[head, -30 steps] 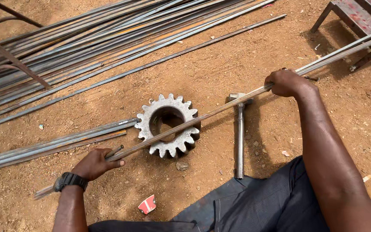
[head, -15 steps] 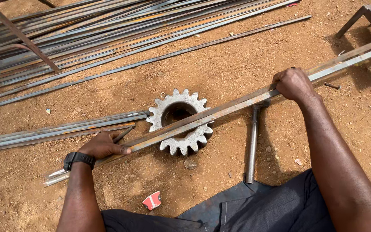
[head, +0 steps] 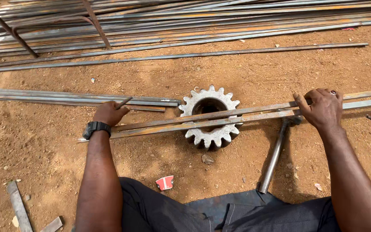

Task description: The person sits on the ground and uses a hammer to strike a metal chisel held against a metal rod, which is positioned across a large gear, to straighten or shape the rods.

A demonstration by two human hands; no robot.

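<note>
Two flat steel bars (head: 220, 118) lie across the toothed gear (head: 210, 116) on the dirt ground (head: 151, 154), which props them up. Left hand (head: 108, 113) closed on their near end, right hand (head: 320, 107) clasping them further along, keeping the pair together.

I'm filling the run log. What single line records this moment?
left hand: grips flat bars | right hand: grips flat bars | bars across gear | dirt ground

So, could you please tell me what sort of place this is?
Probably an outdoor metalworking yard: bare dirt ground, a stack of long steel bars lying on it, and a big gear wheel serving as a rest for flat bars.
</note>
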